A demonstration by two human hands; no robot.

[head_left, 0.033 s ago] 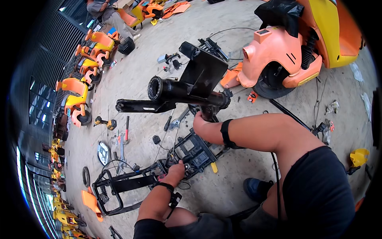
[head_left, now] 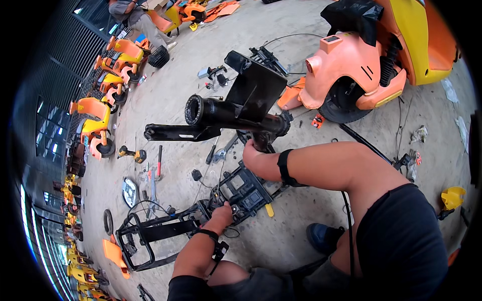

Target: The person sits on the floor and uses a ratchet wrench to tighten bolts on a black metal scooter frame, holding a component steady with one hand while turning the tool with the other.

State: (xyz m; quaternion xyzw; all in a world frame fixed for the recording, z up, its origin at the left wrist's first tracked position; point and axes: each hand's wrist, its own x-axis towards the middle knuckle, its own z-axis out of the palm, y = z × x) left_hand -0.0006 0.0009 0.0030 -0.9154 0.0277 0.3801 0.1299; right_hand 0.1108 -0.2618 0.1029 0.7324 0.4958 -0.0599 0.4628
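Observation:
A black scooter frame [head_left: 241,108] with a round head tube and a long tube pointing left is raised off the concrete floor. My right hand [head_left: 255,153] grips its lower stem, fingers wrapped round the tube. Below it, a flat black tray-like frame section [head_left: 246,190] joined to a rear rack [head_left: 145,233] lies on the floor. My left hand [head_left: 222,214] rests closed on the near edge of that tray section, by a small fitting. What sits under its fingers is hidden.
An orange and yellow scooter rear [head_left: 351,65] stands at upper right. A yellow cordless drill [head_left: 131,154], a red-handled tool [head_left: 159,161] and small parts lie left of the frame. Orange scooter bodies [head_left: 95,115] line the left side. A seated person [head_left: 135,12] is far off.

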